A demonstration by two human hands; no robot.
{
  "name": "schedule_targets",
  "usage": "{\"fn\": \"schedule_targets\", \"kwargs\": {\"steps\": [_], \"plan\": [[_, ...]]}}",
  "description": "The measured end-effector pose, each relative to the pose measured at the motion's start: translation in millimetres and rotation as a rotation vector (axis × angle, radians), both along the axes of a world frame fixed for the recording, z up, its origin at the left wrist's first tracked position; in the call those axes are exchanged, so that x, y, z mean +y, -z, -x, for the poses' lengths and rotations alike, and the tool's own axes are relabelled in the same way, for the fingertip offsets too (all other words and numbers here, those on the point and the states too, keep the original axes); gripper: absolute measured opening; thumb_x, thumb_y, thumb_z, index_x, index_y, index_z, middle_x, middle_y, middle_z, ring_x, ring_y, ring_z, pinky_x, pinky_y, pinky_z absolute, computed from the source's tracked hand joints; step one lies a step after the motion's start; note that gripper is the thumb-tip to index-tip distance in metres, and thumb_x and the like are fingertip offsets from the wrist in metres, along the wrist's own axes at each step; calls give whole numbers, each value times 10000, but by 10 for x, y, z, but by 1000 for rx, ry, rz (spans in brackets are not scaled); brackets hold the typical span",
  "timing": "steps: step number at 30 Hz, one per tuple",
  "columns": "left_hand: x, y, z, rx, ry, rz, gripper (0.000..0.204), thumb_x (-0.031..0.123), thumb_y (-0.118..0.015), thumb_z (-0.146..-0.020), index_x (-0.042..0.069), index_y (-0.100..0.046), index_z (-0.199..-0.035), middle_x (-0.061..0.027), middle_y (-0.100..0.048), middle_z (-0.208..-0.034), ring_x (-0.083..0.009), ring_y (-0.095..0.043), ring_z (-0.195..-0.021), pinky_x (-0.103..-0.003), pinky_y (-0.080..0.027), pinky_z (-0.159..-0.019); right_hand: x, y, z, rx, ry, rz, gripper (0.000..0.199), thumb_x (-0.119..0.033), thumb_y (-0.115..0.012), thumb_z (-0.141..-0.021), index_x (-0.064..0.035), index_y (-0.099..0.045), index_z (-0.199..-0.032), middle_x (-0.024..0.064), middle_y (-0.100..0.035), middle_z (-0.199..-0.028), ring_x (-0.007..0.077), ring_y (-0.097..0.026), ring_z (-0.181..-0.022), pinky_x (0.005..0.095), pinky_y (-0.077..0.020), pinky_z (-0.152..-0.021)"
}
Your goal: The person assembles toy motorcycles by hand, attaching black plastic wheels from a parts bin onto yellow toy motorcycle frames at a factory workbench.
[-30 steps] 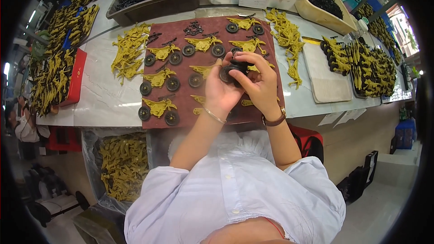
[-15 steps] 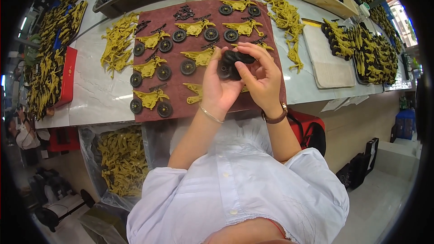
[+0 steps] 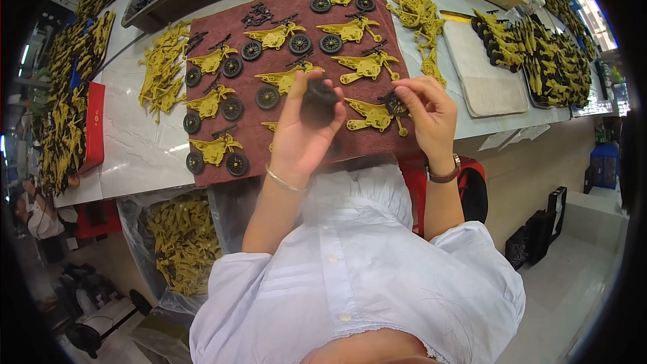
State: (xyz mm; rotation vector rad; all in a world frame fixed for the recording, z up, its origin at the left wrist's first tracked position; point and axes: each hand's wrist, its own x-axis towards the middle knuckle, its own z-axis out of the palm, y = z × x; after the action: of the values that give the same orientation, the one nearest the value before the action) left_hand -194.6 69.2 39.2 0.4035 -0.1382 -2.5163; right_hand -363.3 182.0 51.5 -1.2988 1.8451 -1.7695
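Cupped blurred black wheels (image 3: 320,98) in left hand (image 3: 300,125) over lower middle of maroon cloth (image 3: 290,7). Pinched single wheel (image 3: 393,103) between thumb and fingers of right hand (image 3: 429,111), over yellow frame (image 3: 371,116) near cloth's right edge. Had hands apart; ran cloth to table's (image 3: 145,168) near edge, with open room left of cloth, before red box (image 3: 96,118).

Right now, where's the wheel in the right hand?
Head view, right of centre: the wheel is pinched in the right hand, by the right end of a yellow bike frame; contact unclear.
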Motion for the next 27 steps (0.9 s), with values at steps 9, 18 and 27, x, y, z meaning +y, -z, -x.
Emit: {"fn": "schedule_targets", "kwargs": {"steps": [9, 18, 27], "plan": [[13, 16, -216, -185, -55, 166, 335, 398, -617, -893, 90, -608, -1023, -27, -626, -921, -169, -630, -823, -279, -519, -684, -157, 256, -311, 350, -118, -130, 128, -98, -743, -731, -19, -683, -812, 82, -669, -777, 195, -590, -705, 293, -454, -635], [63, -1, -239, -269, -106, 231, 291, 350, -627, -896, 82, -611, -1008, -19, -623, -898, -156, -632, -816, -261, -523, -651, -122, 178, -393, 188, -34, -144, 158, -144, -709, -758, -54, -693, -887, 88, -611, -928, 242, -583, -763, 335, -462, -675], [221, -106, -121, -337, -55, 303, 232, 272, -623, -908, 73, -593, -1024, -39, -615, -956, -144, -621, -838, -267, -529, -678, -239, 59, -309, -137, -333, 45, 161, -47, -643, -860, 43, -626, -991, 54, -617, -931, 101, -581, -807, 221, -468, -705]]}}
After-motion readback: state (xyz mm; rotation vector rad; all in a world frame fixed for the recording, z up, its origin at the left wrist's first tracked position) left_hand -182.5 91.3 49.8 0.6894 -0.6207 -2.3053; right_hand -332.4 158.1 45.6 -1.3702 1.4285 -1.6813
